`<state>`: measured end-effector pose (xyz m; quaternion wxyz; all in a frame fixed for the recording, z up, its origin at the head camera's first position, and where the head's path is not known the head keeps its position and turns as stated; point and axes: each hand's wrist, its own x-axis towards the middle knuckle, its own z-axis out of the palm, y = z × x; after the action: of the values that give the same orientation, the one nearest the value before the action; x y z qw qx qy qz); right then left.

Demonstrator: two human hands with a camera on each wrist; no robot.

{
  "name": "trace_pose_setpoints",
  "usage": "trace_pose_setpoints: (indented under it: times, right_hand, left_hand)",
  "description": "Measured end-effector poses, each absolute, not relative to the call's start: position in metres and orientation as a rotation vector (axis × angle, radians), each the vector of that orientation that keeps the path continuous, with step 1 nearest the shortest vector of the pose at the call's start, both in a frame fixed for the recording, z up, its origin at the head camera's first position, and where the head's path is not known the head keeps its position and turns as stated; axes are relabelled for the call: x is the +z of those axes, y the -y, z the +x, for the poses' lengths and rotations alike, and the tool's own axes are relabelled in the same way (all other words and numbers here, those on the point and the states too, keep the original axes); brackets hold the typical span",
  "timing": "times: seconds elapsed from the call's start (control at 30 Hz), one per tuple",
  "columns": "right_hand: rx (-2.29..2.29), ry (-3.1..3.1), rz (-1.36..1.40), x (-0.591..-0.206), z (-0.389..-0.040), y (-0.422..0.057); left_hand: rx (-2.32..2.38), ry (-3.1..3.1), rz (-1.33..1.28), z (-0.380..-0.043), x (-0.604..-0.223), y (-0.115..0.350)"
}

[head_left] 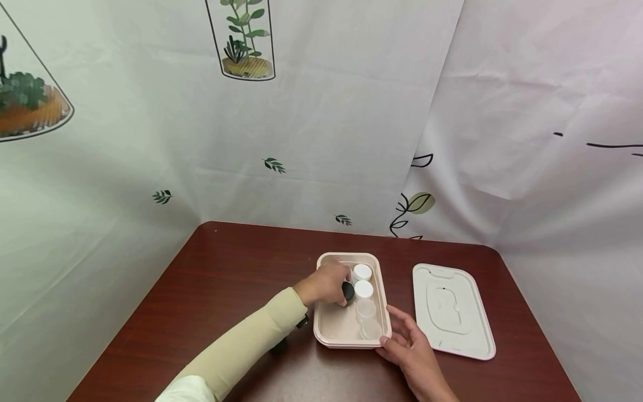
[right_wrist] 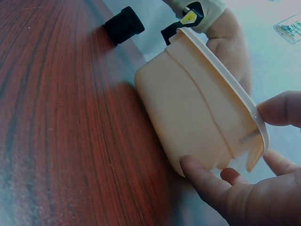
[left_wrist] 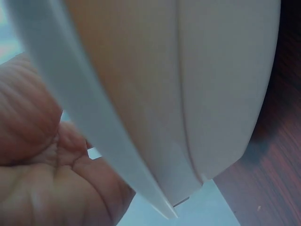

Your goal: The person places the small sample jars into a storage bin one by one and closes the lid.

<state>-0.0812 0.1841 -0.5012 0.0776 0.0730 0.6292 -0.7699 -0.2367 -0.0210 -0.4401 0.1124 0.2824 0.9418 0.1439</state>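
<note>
A cream plastic box (head_left: pixel 324 335) without its lid sits on the brown table. My left hand (head_left: pixel 330 283) reaches inside it and pinches a round black-topped container (head_left: pixel 348 292) between thumb and fingers. Along the box's right side stand two round white-topped containers (head_left: pixel 364 289), with clear round ones (head_left: pixel 370 329) nearer to me. The left fingers partly hide another container at the far end. My right hand (head_left: pixel 412 352) grips the box's near right corner, thumb on the rim and fingers against the outer wall. In the left wrist view, the box wall covers the left fingertips.
A white lid (head_left: pixel 452 312) lies flat on the table, right of the box. A black cylindrical container (right_wrist: pixel 123 25) stands on the table left of the box, mostly behind my left forearm in the head view. Printed white cloth (head_left: pixel 326 111) hangs around the table's edges.
</note>
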Motion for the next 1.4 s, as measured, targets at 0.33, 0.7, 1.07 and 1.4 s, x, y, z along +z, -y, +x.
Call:
trace_pose_setpoints:
  times: [0.33,0.7,1.07,1.4]
  right_hand:
    - [-2.302,-1.888,0.221,-0.5,-0.081,-0.184]
    - [-2.311,-1.895,0.214,-0.5,-0.08,-0.181]
    - [-2.309,-1.94,0.245,-0.501,-0.078,-0.178]
    - [-2.305,-1.935,0.226,-0.5,-0.078,-0.179]
  left_hand:
    - [0.443,-2.769,0.82,-0.234,-0.439,0.021]
    - [0.791,-2.731,0.703,-0.235,-0.422,0.038]
    - [1.156,-2.682,0.622,-0.227,-0.399,0.076]
    - [1.397,-2.584,0.542,-0.218,-0.402,0.117]
